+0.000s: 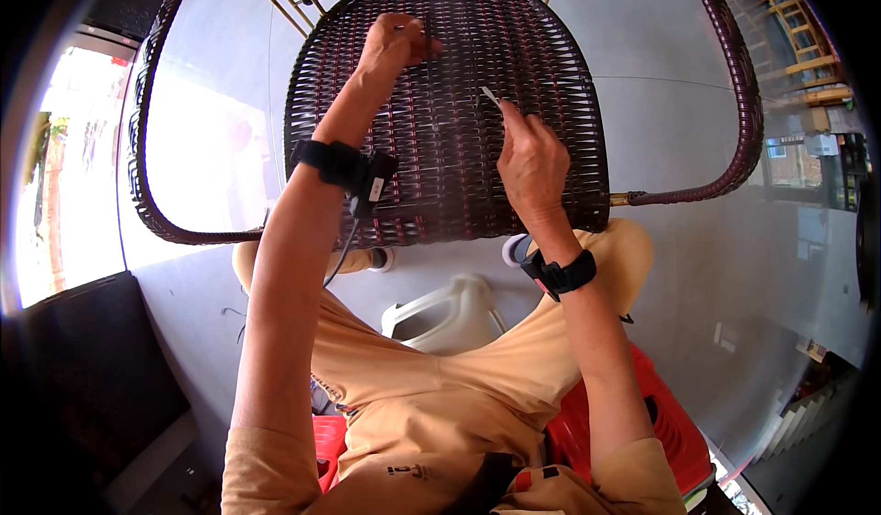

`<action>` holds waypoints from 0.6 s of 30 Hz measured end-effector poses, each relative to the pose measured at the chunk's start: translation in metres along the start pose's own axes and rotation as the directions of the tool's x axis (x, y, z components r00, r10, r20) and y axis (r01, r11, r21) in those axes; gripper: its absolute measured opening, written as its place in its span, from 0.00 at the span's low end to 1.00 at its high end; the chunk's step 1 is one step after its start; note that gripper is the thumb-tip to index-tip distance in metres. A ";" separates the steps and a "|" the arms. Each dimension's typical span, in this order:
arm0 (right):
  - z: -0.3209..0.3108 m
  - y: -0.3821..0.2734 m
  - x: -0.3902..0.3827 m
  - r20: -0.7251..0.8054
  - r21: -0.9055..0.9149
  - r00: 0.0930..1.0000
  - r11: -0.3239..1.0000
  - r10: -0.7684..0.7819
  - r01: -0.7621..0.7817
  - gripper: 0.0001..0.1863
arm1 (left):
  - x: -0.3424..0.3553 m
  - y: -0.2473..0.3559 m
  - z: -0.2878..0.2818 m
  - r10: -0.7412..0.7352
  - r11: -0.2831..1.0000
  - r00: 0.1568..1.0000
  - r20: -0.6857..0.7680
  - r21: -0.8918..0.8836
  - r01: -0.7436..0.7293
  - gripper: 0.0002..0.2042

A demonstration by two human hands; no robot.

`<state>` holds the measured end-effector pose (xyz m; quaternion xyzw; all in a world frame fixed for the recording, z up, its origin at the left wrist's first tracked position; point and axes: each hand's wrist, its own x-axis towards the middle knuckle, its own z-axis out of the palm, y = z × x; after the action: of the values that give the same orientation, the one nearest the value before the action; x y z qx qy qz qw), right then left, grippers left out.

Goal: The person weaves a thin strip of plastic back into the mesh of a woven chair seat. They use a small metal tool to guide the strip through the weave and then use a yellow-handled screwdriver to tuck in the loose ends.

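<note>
Working over a dark woven chair seat (pixel 440 120), the person sits on a red plastic stool (pixel 670 423) with both forearms reaching forward from the lower edge of the view. The seat panel lies directly ahead of the knees, its weave dark brown with reddish strands, framed by a curved wrapped armrest loop (pixel 156 175) on the left and another (pixel 734 83) on the right.

The left hand (pixel 396 45) is clenched at the far upper part of the weave, fingers curled tight against the strands; whether it grips a strand or a tool cannot be told. The right hand (pixel 530 162) is closed in a pinch on a thin pale strip (pixel 492 96), whose tip stands just above the weave near the middle of the seat.

Each wrist carries a black strap: the left wrist band (pixel 344 166) bears a small device with a cable hanging from it, and the right wrist band (pixel 562 274) sits just past the near edge of the seat.

A white plastic jug (pixel 450 318) stands on the grey floor (pixel 661 120) between the knees, below the seat's front edge.
</note>
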<state>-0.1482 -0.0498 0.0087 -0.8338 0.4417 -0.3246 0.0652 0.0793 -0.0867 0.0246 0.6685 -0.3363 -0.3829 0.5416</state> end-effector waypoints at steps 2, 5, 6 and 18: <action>-0.002 -0.001 0.001 0.002 -0.007 1.000 1.000 -0.003 0.003 0.15 | -0.001 -0.012 -0.011 0.171 0.985 0.952 0.254 -0.072 -0.158 0.12; 0.000 -0.002 0.000 -0.007 -0.005 1.000 1.000 -0.008 0.008 0.15 | -0.017 -0.012 -0.010 0.102 0.995 0.968 0.229 -0.015 -0.101 0.11; 0.000 -0.002 0.001 -0.008 -0.007 1.000 1.000 -0.009 0.009 0.15 | -0.019 -0.013 -0.007 0.078 0.997 0.976 0.204 0.010 -0.081 0.11; 0.001 -0.003 0.000 0.015 -0.035 1.000 0.999 0.002 -0.002 0.15 | 0.007 -0.015 0.016 0.095 0.995 0.980 -0.176 -0.011 -0.099 0.11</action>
<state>-0.1454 -0.0479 0.0086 -0.8369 0.4476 -0.3104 0.0543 0.0692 -0.0973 0.0068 0.6771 -0.3159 -0.2991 0.5935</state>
